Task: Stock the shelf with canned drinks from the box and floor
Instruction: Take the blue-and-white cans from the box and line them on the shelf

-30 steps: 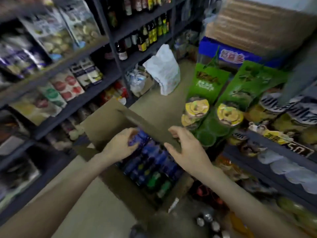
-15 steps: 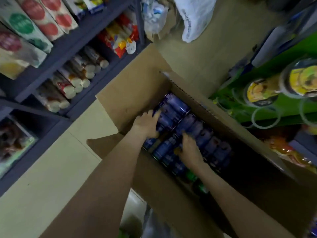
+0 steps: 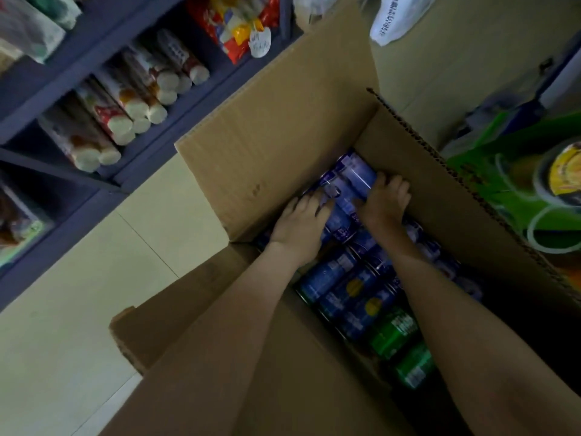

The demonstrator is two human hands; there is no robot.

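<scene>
Head view: I see the left hand lying with bent fingers over the blue metal drink cans; I cannot tell if it grips. The right hand curls round one blue can at the far end of the open brown cardboard box. Green cans lie nearer. The box stands on pale floor beside a dark blue shelf.

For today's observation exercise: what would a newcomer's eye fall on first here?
The left hand and right hand rest on blue cans at the far end of the open cardboard box, centre. Green cans lie at its near end; white-capped tubes line the shelf upper left.
</scene>
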